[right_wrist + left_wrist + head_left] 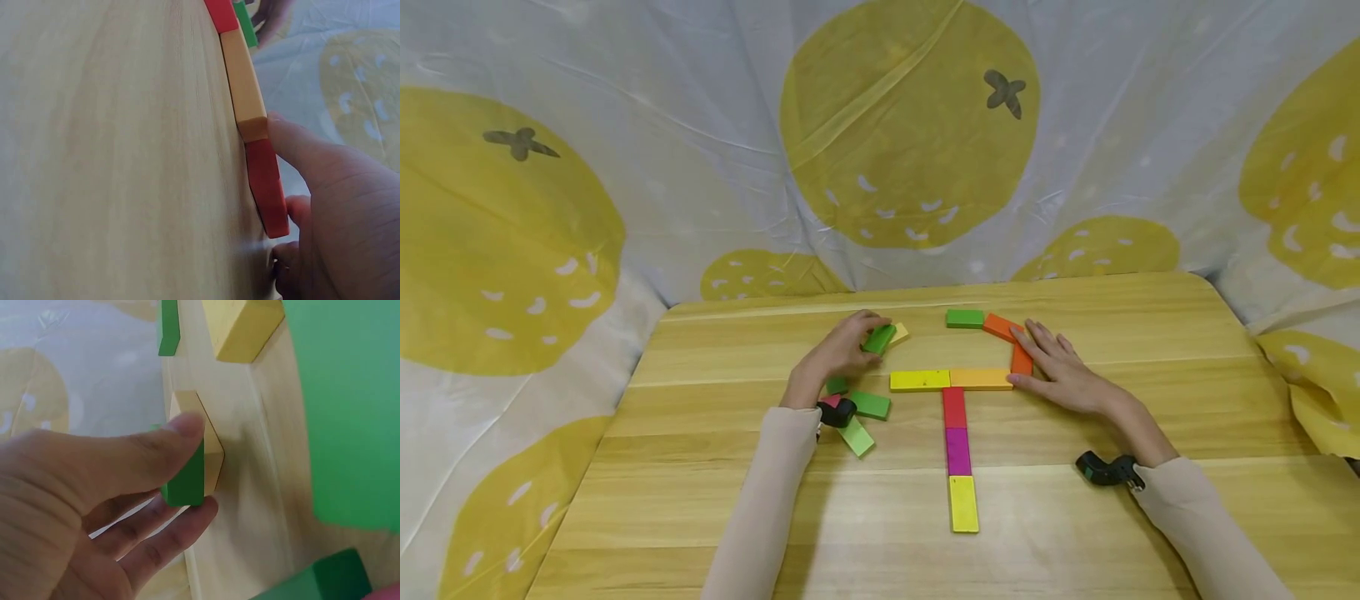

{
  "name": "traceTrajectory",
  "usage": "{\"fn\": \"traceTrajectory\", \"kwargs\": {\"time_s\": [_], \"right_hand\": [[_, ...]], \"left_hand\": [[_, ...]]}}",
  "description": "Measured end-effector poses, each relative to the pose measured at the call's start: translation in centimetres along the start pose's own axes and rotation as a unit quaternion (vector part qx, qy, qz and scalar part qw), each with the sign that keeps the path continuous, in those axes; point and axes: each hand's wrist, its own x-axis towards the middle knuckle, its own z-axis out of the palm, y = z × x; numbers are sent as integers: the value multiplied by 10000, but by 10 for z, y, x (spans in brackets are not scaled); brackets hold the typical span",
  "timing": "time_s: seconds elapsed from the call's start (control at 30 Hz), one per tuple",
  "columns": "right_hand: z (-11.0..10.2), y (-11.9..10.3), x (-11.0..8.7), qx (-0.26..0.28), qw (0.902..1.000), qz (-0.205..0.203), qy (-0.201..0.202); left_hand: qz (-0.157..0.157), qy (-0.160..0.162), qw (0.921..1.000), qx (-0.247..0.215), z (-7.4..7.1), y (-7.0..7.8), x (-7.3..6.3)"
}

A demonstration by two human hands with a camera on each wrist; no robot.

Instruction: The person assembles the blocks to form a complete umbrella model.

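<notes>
Though left wrist misses it, right hand (1063, 375) touches orange block (1021, 362).

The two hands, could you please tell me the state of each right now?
Left hand: closed, pinching a green block.
Right hand: open, holding nothing, its thumb touching the light orange block.

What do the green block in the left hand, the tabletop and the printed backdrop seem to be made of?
Green block: probably painted wood, smooth with flat, opaque colour and crisp edges; plastic isn't ruled out.
Tabletop: wood or wood-look laminate, low sheen, judging by its grain streaks.
Backdrop: thin fabric or plastic sheeting, slightly glossy along its creases and folds.
</notes>
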Motion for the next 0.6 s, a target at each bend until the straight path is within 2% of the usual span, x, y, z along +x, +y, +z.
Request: {"fn": "traceTrajectory", "kwargs": {"time_s": [0.27, 0.6], "right_hand": [[-1, 0, -1, 9, 10000, -4, 17], [-1, -1, -1, -2, 10000, 35, 38]], "left_hand": [[307, 224, 9991, 168, 8, 11, 14], [423, -21, 9985, 350, 19, 32, 38]]}}
